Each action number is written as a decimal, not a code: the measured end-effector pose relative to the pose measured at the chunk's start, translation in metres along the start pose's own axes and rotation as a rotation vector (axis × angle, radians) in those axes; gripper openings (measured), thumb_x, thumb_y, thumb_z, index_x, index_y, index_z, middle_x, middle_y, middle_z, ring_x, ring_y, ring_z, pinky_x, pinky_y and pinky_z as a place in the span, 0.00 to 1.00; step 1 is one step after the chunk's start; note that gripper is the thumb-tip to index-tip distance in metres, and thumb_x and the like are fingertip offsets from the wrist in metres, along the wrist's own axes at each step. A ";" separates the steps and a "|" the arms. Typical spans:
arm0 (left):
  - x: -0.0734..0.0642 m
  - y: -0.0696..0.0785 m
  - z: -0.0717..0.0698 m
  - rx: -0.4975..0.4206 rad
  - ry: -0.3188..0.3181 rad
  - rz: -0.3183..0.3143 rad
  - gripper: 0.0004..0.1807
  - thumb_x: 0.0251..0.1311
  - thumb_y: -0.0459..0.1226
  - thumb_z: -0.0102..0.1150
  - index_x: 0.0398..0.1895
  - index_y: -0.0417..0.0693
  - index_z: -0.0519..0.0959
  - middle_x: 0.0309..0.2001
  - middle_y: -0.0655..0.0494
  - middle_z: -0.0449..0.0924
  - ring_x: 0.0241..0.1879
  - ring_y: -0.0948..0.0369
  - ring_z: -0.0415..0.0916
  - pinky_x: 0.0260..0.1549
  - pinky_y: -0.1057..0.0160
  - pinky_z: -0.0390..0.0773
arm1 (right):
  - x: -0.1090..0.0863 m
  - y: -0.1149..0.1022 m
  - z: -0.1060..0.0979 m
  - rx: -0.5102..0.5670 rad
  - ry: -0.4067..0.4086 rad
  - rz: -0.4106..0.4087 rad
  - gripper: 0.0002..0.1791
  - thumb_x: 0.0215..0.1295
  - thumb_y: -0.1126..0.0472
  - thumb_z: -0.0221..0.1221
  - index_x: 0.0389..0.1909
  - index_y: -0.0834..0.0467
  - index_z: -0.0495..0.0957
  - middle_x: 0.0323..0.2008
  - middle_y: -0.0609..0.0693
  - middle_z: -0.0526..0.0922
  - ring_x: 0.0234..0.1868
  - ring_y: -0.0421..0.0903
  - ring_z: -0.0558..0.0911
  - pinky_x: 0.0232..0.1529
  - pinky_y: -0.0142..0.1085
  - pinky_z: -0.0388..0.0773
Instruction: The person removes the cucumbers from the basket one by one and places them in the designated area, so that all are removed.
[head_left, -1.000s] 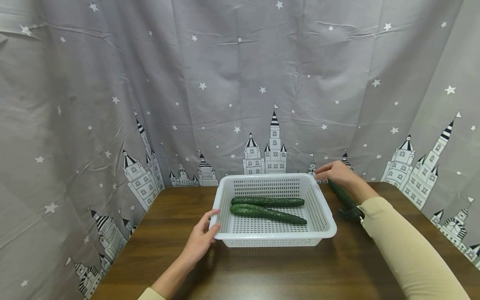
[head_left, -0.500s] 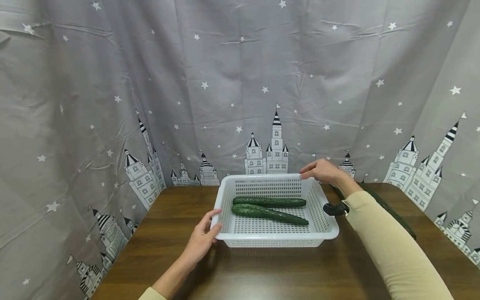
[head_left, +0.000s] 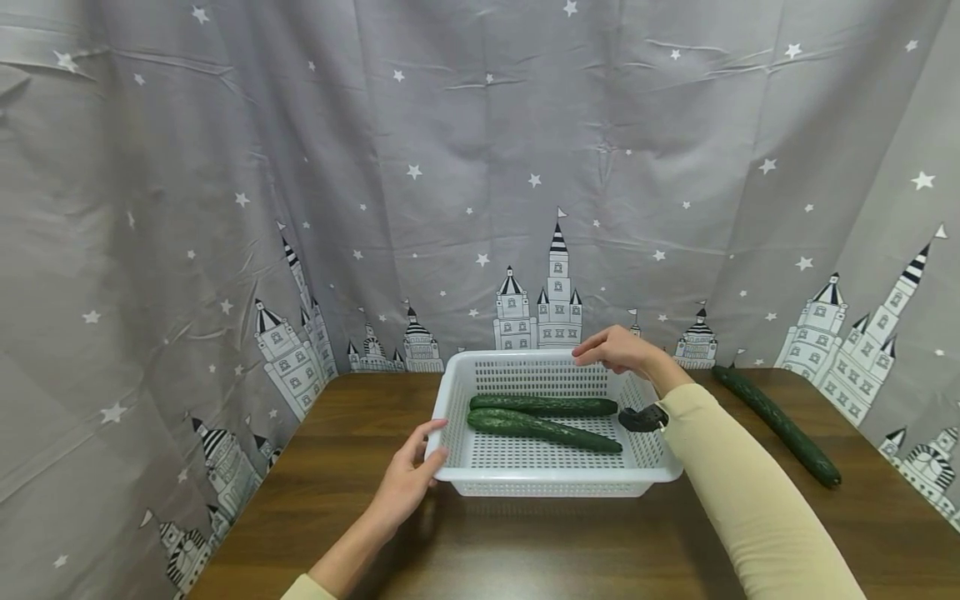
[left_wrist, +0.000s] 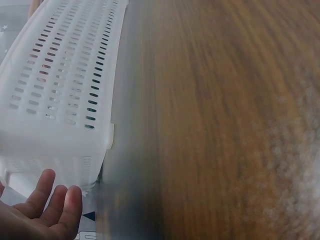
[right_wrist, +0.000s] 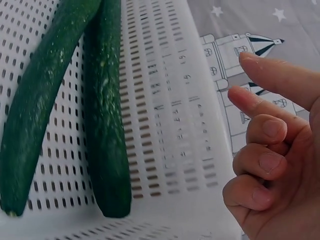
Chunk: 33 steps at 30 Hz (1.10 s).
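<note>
A white plastic basket (head_left: 551, 476) with slotted walls sits on the table, holding two dark green cucumbers (head_left: 543, 406) side by side. My left hand (head_left: 408, 475) grips its left rim, with thumb and forefinger at the edge. In the left wrist view, several fingers (left_wrist: 72, 202) show below the slotted wall, apart from it. At the back rim, right of centre, is my right hand (head_left: 618, 348). The right wrist view shows its thumb and forefinger extended with a gap between them, other fingers curled, and nothing held. Contact with the rim cannot be made out.
Another cucumber (head_left: 780, 425) lies on the brown wooden table (head_left: 315, 467), right of the basket and beyond my right sleeve (head_left: 750, 492). A grey curtain (head_left: 450, 208) printed with stars and castles hangs close behind the table. A black wrist device (head_left: 642, 418) overlaps the basket's right side.
My right hand has moved left from the back right corner along the back rim, uncovering the cucumber on the table. The left hand stays at the left rim.
</note>
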<state>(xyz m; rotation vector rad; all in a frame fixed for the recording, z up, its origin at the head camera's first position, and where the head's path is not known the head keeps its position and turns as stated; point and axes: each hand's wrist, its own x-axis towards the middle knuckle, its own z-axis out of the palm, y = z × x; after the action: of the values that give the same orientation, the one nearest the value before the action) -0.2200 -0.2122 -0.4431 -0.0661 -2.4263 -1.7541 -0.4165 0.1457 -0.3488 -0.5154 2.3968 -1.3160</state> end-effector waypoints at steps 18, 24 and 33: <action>0.001 0.001 0.000 0.024 0.004 -0.006 0.25 0.69 0.36 0.58 0.69 0.57 0.70 0.40 0.46 0.78 0.36 0.59 0.72 0.32 0.65 0.74 | 0.021 0.009 0.026 0.043 -0.036 0.043 0.22 0.64 0.56 0.67 0.57 0.58 0.82 0.15 0.42 0.72 0.14 0.39 0.55 0.26 0.39 0.60; -0.001 0.003 -0.001 0.034 -0.004 -0.004 0.25 0.70 0.37 0.58 0.69 0.56 0.71 0.39 0.46 0.77 0.36 0.59 0.73 0.32 0.65 0.75 | 0.026 0.019 0.036 0.043 -0.046 0.048 0.25 0.64 0.56 0.67 0.60 0.62 0.80 0.20 0.43 0.80 0.12 0.37 0.55 0.23 0.36 0.59; 0.000 0.002 -0.001 0.026 -0.006 0.000 0.24 0.69 0.37 0.58 0.68 0.56 0.71 0.40 0.43 0.77 0.35 0.59 0.72 0.32 0.65 0.75 | 0.029 0.029 0.049 0.000 -0.029 0.066 0.23 0.63 0.57 0.67 0.58 0.63 0.81 0.22 0.41 0.80 0.13 0.36 0.57 0.21 0.33 0.60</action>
<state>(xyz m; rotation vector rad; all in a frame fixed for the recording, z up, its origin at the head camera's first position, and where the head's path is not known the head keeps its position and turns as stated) -0.2197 -0.2119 -0.4407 -0.0694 -2.4527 -1.7247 -0.4223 0.1109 -0.4025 -0.4484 2.3692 -1.2724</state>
